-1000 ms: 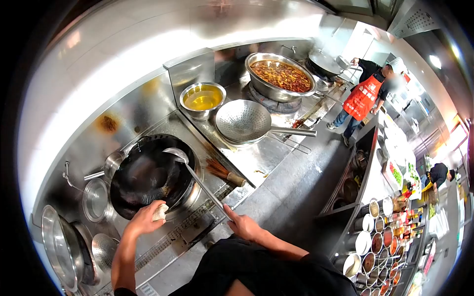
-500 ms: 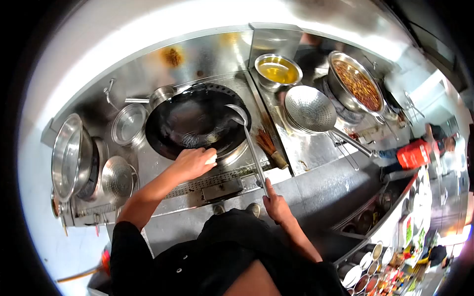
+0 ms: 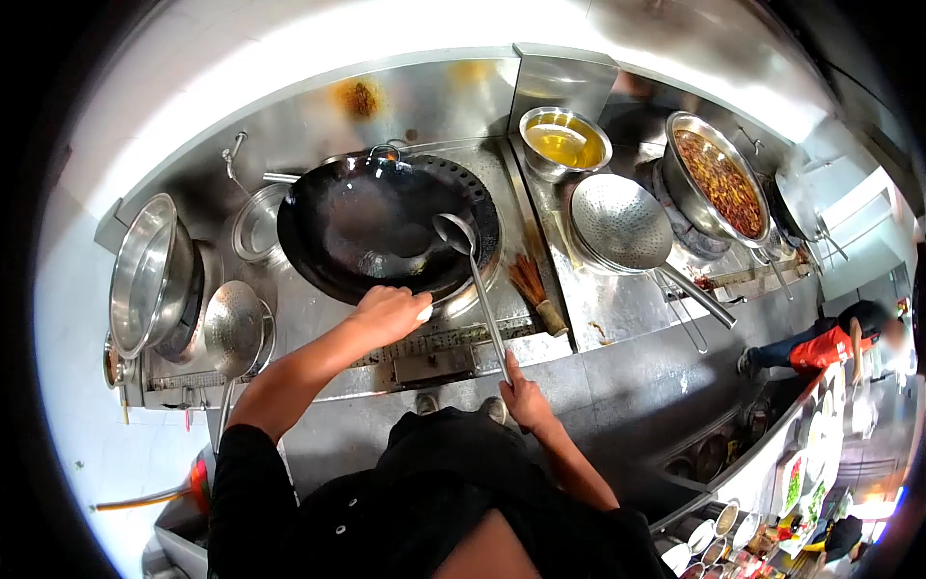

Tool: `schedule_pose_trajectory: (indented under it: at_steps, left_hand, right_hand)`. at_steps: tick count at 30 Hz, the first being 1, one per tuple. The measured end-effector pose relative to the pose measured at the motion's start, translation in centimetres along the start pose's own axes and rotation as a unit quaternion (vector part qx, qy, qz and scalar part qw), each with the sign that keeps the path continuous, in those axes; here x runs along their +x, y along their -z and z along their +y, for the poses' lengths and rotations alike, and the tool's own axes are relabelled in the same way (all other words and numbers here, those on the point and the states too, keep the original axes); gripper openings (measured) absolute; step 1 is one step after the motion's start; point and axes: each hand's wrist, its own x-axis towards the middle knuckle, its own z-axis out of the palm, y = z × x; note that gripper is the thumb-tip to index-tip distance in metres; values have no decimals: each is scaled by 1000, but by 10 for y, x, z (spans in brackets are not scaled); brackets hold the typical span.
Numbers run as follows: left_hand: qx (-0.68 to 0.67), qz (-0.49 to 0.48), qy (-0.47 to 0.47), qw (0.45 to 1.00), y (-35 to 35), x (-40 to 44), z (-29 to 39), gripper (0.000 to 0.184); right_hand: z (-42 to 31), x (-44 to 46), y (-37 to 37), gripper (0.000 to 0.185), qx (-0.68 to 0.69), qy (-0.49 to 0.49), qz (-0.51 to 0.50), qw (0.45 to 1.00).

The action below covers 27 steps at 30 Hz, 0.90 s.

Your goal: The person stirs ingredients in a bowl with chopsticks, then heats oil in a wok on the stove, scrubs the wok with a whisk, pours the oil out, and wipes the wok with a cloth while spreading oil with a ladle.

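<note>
A large black wok [image 3: 371,222] rests on the steel stove, tilted toward the left, its inside dark and shiny. My left hand [image 3: 391,315] is closed at the wok's near rim, on a pale cloth [image 3: 424,313] that shows only in small part. In my right hand [image 3: 525,397] is the end of a long metal ladle [image 3: 487,314]. The ladle's bowl hangs over the right side of the wok. A bamboo brush [image 3: 536,294] lies on the stove to the right of the ladle.
Right of the wok stand a bowl of yellow oil [image 3: 564,142], a perforated strainer [image 3: 622,224] and a basin of red-brown food [image 3: 719,183]. Steel basins [image 3: 149,277] and a skimmer [image 3: 232,328] are at left. A person in a red apron [image 3: 820,349] stands at far right.
The view has swung rightward and down. The wok has tilted and shifted left off its ring, with my left hand at its rim. The ladle's bowl sits lower over the wok.
</note>
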Motion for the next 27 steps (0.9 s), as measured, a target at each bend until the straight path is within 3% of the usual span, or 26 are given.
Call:
schedule_pose_trajectory:
  at_steps: [2, 10, 18, 27]
  left_hand:
    - [8, -4, 10, 1000, -8, 5, 4, 23]
    - [48, 13, 60, 997, -40, 36, 30, 14]
    - [117, 43, 119, 985, -84, 74, 38, 20]
    - [217, 69, 190, 955, -132, 108, 42, 27]
  right_hand:
    - [17, 5, -13, 68, 12, 31, 24, 999]
    - [16, 9, -14, 69, 78, 9, 38, 996]
    - [33, -1, 18, 66, 135, 85, 97, 982]
    - [67, -16, 33, 69, 119, 64, 69, 988]
